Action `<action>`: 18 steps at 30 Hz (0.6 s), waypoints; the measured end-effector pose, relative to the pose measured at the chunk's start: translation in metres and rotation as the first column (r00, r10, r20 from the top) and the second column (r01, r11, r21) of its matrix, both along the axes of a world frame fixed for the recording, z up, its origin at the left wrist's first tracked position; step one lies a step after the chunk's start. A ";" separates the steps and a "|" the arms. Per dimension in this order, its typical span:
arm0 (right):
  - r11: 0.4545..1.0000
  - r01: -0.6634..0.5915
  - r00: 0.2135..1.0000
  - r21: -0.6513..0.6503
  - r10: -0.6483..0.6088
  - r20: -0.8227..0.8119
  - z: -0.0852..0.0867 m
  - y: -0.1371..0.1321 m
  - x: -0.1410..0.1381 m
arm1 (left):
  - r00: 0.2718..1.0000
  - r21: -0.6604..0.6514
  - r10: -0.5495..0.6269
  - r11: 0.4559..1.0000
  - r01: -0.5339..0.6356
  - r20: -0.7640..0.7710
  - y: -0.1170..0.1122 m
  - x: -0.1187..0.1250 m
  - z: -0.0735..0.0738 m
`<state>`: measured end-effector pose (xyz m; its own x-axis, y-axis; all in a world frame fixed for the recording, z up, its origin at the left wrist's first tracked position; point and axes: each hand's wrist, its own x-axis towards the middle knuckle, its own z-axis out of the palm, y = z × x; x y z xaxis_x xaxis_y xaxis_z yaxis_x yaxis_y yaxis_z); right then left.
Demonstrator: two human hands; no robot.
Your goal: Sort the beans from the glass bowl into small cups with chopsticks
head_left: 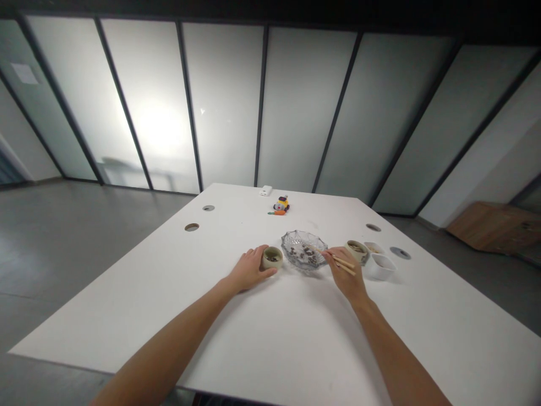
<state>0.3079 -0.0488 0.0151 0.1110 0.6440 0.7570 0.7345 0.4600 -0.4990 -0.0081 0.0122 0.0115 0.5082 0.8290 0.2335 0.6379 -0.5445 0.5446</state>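
My left hand [248, 269] is wrapped round a small beige cup [272, 257] that stands on the white table [236, 338], left of a clear glass bowl [304, 250]. The bowl holds several small dark pieces. A pair of wooden chopsticks [340, 261] is pinched in my right hand [347, 276], with the tips reaching into the glass bowl. A second beige cup [357, 250] stands just right of that hand.
Two small white dishes [381, 265] sit at the right of the second cup. A little yellow toy [281, 204] and a white box [266, 191] lie near the far edge. Round cable holes [191, 227] dot the tabletop. Frosted glass panels stand behind.
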 end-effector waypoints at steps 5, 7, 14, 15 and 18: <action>1.000 0.013 1.000 0.004 -0.013 0.003 0.001 0.000 0.003 | 1.000 -0.005 -0.006 1.000 0.006 -0.005 0.000 0.001 0.000; 1.000 0.005 1.000 -0.015 -0.005 0.003 0.001 0.000 0.003 | 1.000 -0.008 -0.008 1.000 0.007 -0.019 0.000 0.000 0.000; 0.999 -0.005 1.000 -0.046 0.004 -0.020 0.000 -0.001 -0.002 | 1.000 0.004 -0.007 1.000 0.008 -0.020 0.000 0.000 0.001; 0.999 -0.004 1.000 -0.048 0.003 -0.023 0.000 -0.002 -0.002 | 1.000 0.003 -0.008 1.000 0.009 -0.018 0.000 0.000 0.001; 0.999 0.000 1.000 -0.035 -0.001 -0.021 0.002 -0.002 -0.002 | 1.000 -0.002 -0.011 1.000 0.011 -0.013 0.000 0.000 0.001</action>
<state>0.3056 -0.0508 0.0169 0.1274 0.6703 0.7311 0.7238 0.4411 -0.5306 -0.0083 0.0120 0.0127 0.5201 0.8239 0.2251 0.6388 -0.5502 0.5378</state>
